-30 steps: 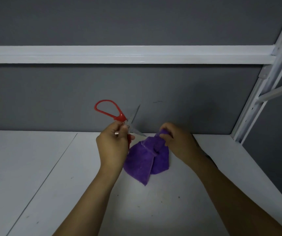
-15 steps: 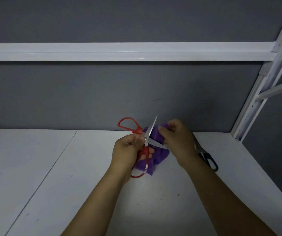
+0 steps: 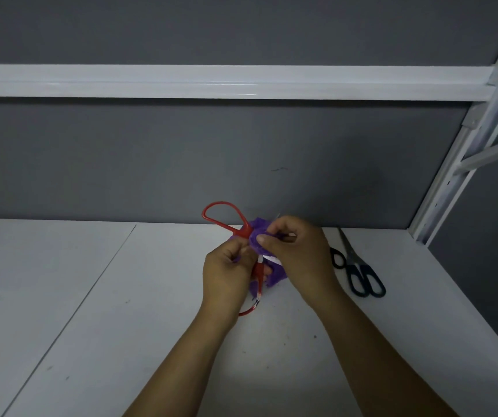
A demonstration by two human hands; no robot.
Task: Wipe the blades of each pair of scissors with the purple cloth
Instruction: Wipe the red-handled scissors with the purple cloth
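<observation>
Red-handled scissors [image 3: 223, 217] are spread open above the white table, one loop up to the left, the other low by my wrist. My left hand [image 3: 229, 273] grips them near the pivot. My right hand [image 3: 297, 251] pinches the purple cloth [image 3: 259, 234] around a blade; most of that blade is hidden under cloth and fingers, and a short bit of bare metal shows below. A second pair, black-handled scissors [image 3: 359, 273], lies shut on the table just right of my right hand.
The white table [image 3: 97, 311] has a seam running diagonally on its left part. A grey wall with a white rail [image 3: 211, 82] stands behind. A white metal upright [image 3: 464, 164] rises at the right back corner.
The cloth has gone up over the blade near the pivot, with my right hand closing round it. Both hands drifted slightly left, uncovering the whole black-handled pair.
</observation>
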